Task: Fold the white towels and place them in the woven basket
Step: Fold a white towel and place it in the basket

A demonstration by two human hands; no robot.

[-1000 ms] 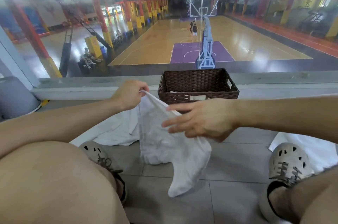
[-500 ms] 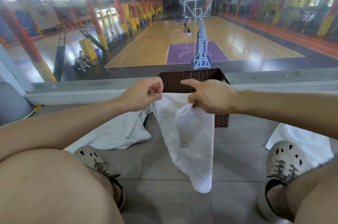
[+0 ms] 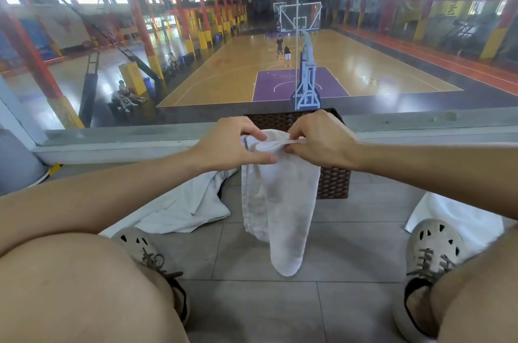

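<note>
On the tiled floor [image 3: 280, 300] a loose towel [image 3: 185, 202] lies at your left. The white towel [image 3: 280, 202] hangs before the woven basket [image 3: 333, 182], its top edge pinched by the fingers of your left hand [image 3: 227, 143] and right hand [image 3: 322, 140].

Basketball court [image 3: 238, 73] beyond grey sill [image 3: 126, 143]

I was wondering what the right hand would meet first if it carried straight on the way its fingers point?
Probably the left hand, whose fingertips almost touch it along the pinched top edge of the white towel.
</note>
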